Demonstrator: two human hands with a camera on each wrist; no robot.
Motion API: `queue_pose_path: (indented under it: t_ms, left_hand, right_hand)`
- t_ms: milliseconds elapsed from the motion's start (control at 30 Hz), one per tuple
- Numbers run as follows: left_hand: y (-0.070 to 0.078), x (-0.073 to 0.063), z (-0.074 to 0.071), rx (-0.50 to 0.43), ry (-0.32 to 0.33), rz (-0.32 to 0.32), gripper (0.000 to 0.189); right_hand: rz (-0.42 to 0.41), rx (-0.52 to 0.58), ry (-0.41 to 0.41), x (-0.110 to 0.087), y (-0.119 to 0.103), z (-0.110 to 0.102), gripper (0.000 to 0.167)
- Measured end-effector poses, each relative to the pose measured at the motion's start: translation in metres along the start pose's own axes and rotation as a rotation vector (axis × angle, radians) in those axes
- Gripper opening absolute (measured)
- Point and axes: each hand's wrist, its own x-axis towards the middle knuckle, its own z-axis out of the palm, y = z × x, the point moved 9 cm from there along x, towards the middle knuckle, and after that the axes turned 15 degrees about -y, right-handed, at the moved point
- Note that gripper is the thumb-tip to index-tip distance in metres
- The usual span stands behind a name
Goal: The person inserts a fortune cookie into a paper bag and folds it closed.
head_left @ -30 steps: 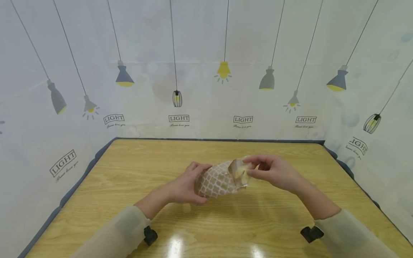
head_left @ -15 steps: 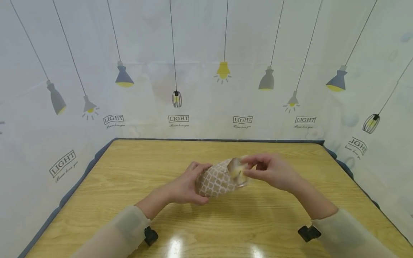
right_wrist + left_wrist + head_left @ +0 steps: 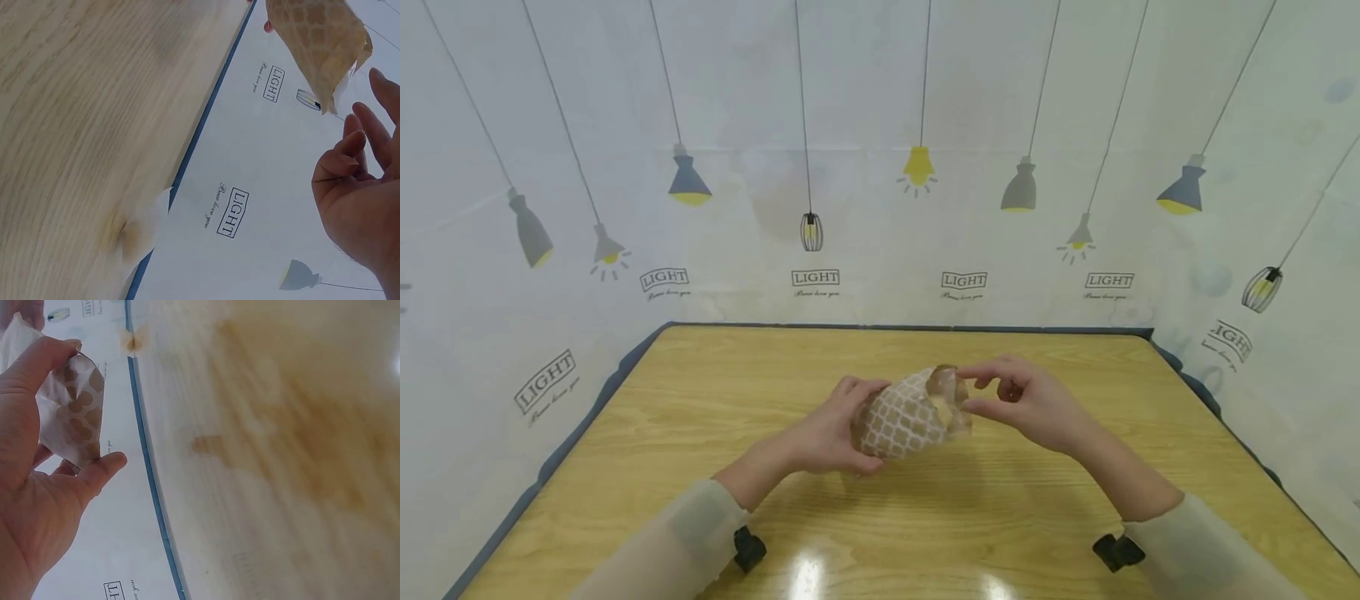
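Note:
A brown paper bag [image 3: 902, 418] with a white lattice pattern is held tilted above the table in the head view. My left hand [image 3: 833, 429] grips its closed end, thumb below and fingers behind. At the mouth, on the right, a pale yellow item [image 3: 943, 410] shows inside a clear, crinkled wrap [image 3: 958, 421]; its kind cannot be told. My right hand [image 3: 1036, 406] is at this mouth, index fingertip and thumb tip apart along its edge. In the right wrist view, the right fingers [image 3: 369, 125] are extended beside the bag's corner, with a narrow gap visible.
Beneath both hands lies a wood-grain table [image 3: 715, 375] with a dark blue border [image 3: 865, 325]. White sheeting [image 3: 865, 92] printed with lamps surrounds the table at the back and sides. Each wrist wears a small black camera mount [image 3: 1118, 552].
My right hand has shifted slightly left towards the bag. The yellow item and clear wrap have moved deeper into the mouth. My left hand keeps its grip in nearly the same place.

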Motion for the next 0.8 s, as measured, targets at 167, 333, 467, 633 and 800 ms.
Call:
queue_pose_path:
  t_ms: [167, 333, 467, 633, 800]
  left_hand:
    - [-0.001, -0.001, -0.002, -0.003, 0.000, -0.008, 0.108]
    - [-0.001, 0.000, -0.001, -0.001, 0.003, 0.004, 0.108]
    - [0.000, 0.000, 0.000, -0.005, 0.000, 0.008, 0.108]
    - [0.002, 0.000, 0.001, -0.014, -0.008, 0.015, 0.108]
    - [0.004, 0.001, 0.002, -0.013, -0.012, 0.029, 0.107]
  right_hand:
    - [0.008, 0.000, -0.018, 0.000, 0.010, -0.001, 0.043]
    - [0.011, -0.018, -0.032, 0.002, 0.008, 0.005, 0.047]
    - [0.025, -0.003, -0.043, 0.004, 0.008, 0.009, 0.049]
    - [0.044, 0.027, -0.057, 0.008, 0.011, 0.015, 0.050]
    - [0.054, 0.038, -0.069, 0.011, 0.014, 0.019, 0.048]
